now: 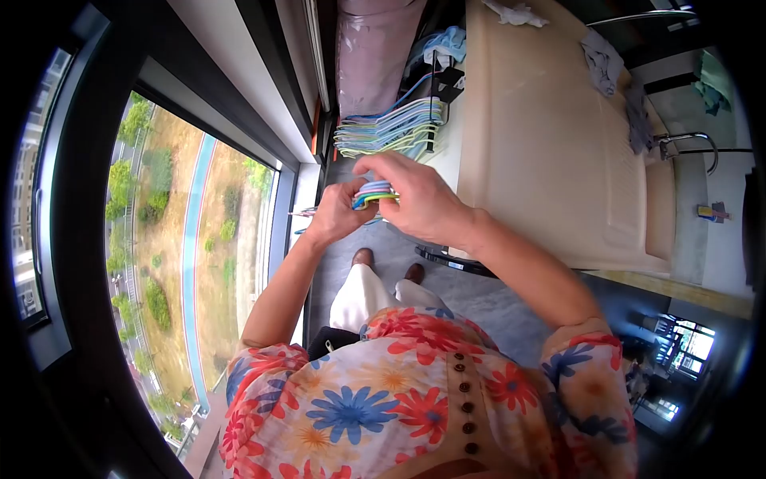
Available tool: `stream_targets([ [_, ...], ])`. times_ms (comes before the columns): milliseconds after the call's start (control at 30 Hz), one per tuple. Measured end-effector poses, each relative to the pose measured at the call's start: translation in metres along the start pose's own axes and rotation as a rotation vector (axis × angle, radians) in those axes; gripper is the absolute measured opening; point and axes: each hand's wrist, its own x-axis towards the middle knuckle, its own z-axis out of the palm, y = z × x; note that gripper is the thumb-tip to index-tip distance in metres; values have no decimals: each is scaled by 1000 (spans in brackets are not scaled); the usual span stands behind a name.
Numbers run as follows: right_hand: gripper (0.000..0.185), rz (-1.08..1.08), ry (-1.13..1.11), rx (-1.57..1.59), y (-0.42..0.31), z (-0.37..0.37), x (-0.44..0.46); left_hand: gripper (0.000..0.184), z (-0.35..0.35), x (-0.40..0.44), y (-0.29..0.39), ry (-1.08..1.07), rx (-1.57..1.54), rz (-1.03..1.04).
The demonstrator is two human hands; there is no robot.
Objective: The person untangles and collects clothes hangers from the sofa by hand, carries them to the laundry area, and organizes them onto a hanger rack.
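Observation:
In front of my chest I hold a bundle of thin coloured hangers, in lilac, pink, green and blue, pressed together. My left hand is wrapped round the bundle from the left, and some hanger ends stick out beyond it towards the window. My right hand grips the bundle from the right, with its index finger arched over the top and its thumb below. Much of the bundle is hidden behind my hands. Just beyond them, a stack of similar hangers hangs on a black rack.
To the right stands a beige washing sink with a tap and grey cloths over its edge. A window runs along the left. A pink wrapped object stands ahead, beside a blue cloth.

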Motion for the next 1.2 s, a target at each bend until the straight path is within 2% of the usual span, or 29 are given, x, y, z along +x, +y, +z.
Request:
stream_targets([
  [67,35,-12,100,13,5,-2,1,13,-3,3,15,-14,-93,-13],
  [200,31,75,-13,-31,19,-7,-8,13,12,11,-4,-69,-109,53],
  [300,32,-85,116,-240,13,-26,-24,13,18,19,-7,-14,35,74],
  [333,32,-32,135,-265,9,-40,-32,15,24,24,-17,-28,60,51],
  [433,30,151,274,-353,13,-73,-73,15,49,45,-55,-61,283,167],
  [500,27,286,390,-385,19,-83,-103,18,62,62,-65,-96,324,128],
  [600,24,402,430,-455,28,-80,-136,22,78,94,-72,-190,371,86],
  [733,20,296,447,-577,34,-72,-143,23,90,129,-82,-272,373,81],
  [833,21,312,459,-569,37,-73,-143,25,90,149,-95,-163,350,199],
  [1000,21,312,481,-563,39,-73,-143,25,85,178,-100,-94,307,167],
  [1200,21,328,480,-541,39,-73,-144,27,93,174,-117,-65,503,139],
])
